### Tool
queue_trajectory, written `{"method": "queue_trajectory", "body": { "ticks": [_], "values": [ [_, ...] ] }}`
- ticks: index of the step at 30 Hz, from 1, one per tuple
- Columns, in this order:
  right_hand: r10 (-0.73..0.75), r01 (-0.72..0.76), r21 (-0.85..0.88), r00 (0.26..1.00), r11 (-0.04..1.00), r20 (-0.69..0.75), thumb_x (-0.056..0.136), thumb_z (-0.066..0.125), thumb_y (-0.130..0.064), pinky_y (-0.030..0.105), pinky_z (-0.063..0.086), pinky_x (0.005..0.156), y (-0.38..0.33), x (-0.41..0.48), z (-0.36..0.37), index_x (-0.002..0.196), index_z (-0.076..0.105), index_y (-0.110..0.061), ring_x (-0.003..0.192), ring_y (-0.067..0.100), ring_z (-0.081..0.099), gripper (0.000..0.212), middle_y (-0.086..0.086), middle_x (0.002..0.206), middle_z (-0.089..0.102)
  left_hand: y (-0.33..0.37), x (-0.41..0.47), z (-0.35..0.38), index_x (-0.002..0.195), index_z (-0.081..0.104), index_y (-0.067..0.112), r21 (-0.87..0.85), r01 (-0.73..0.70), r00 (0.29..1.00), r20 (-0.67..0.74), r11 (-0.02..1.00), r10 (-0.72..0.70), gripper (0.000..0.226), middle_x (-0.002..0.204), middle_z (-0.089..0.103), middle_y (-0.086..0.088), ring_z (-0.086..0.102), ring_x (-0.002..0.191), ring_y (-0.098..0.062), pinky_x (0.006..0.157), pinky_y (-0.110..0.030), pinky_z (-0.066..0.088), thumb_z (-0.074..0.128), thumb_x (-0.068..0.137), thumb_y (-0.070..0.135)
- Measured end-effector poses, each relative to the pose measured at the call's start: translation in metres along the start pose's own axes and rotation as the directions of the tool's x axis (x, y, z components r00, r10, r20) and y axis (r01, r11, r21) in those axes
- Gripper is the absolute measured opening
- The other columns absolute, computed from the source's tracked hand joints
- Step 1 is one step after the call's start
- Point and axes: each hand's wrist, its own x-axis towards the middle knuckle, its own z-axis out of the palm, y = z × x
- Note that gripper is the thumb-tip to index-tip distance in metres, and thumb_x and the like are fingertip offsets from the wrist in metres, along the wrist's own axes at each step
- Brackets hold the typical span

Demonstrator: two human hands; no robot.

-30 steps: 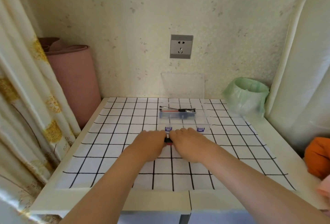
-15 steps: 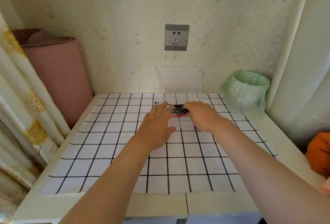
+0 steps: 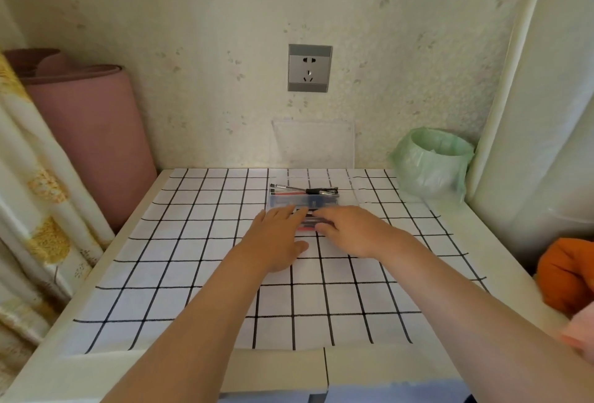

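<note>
In the head view, both of your hands meet just above the middle of the frame, at the near edge of the clear rectangular plastic box (image 3: 303,200) that lies on the white tablecloth with the black grid (image 3: 193,258). Your left hand (image 3: 276,238) lies flat with its fingers straight, their tips touching the bundle of dark and red pens (image 3: 307,222). Your right hand (image 3: 358,232) comes in from the right with its fingers bent down over the other end of that bundle, holding it. The bundle sits crosswise between your hands, low over the near part of the box or already resting in it; I cannot tell which. A few more thin pens with black caps (image 3: 302,191) lie along the far side of the box. Behind them, a clear flat lid (image 3: 313,145) stands against the wall under the grey wall socket (image 3: 309,67). I judge that you are laying pens into the box. Next, you need to let go of the bundle, nudge it straight beside the others, then draw both hands back clear of the rim. No brand or writing can be read: the socket face is plain and any print on the pens is too small to make out. At the right edge stands a small bin lined with a pale green bag (image 3: 432,161).
</note>
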Motion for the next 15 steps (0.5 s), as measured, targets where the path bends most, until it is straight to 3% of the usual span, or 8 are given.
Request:
{"method": "queue_trajectory", "body": {
  "ticks": [5, 10, 13, 15],
  "values": [
    [-0.026, 0.025, -0.013, 0.998, 1.0, -0.064, 0.098, 0.047, -0.036, 0.04, 0.05, 0.087, 0.007, -0.004, -0.001, 0.124, 0.06, -0.029, 0.104, 0.02, 0.06, 0.03, -0.003, 0.116, 0.066, 0.0, -0.004, -0.003, 0.156, 0.012, 0.026, -0.032, 0.018, 1.0, 0.016, 0.999, -0.017, 0.07, 0.163, 0.012, -0.003, 0.01, 0.149, -0.023, 0.122, -0.04, 0.011, 0.048, 0.098, 0.045],
    [-0.009, -0.012, -0.108, 0.983, 0.994, -0.186, 0.099, 0.046, -0.042, 0.041, 0.038, 0.106, 0.008, 0.002, -0.006, 0.144, 0.046, -0.021, 0.131, 0.023, 0.045, 0.049, -0.001, 0.145, 0.049, -0.003, -0.006, -0.004, 0.155, 0.015, 0.025, -0.054, 0.059, 0.998, 0.002, 0.997, -0.059, 0.071, 0.163, 0.011, -0.004, 0.008, 0.15, -0.024, 0.121, -0.04, 0.013, 0.05, 0.097, 0.046],
    [0.035, -0.051, -0.133, 0.993, 0.99, -0.116, 0.1, 0.037, -0.053, 0.043, 0.026, 0.116, 0.003, 0.013, -0.008, 0.151, 0.034, -0.02, 0.144, 0.021, 0.03, 0.061, 0.0, 0.157, 0.033, -0.002, -0.005, -0.003, 0.156, 0.014, 0.026, -0.062, 0.072, 0.997, 0.019, 0.995, -0.071, 0.071, 0.163, 0.009, -0.004, 0.006, 0.15, -0.024, 0.121, -0.04, 0.012, 0.05, 0.097, 0.046],
    [0.057, -0.067, -0.149, 0.996, 0.987, -0.071, 0.099, 0.03, -0.058, 0.045, 0.025, 0.115, 0.003, 0.021, -0.008, 0.152, 0.031, -0.022, 0.144, 0.02, 0.03, 0.064, -0.002, 0.158, 0.032, -0.001, -0.005, -0.003, 0.155, 0.014, 0.027, -0.067, 0.078, 0.997, 0.03, 0.995, -0.077, 0.072, 0.163, 0.009, -0.005, 0.006, 0.15, -0.024, 0.12, -0.04, 0.013, 0.05, 0.097, 0.046]
  ]
}}
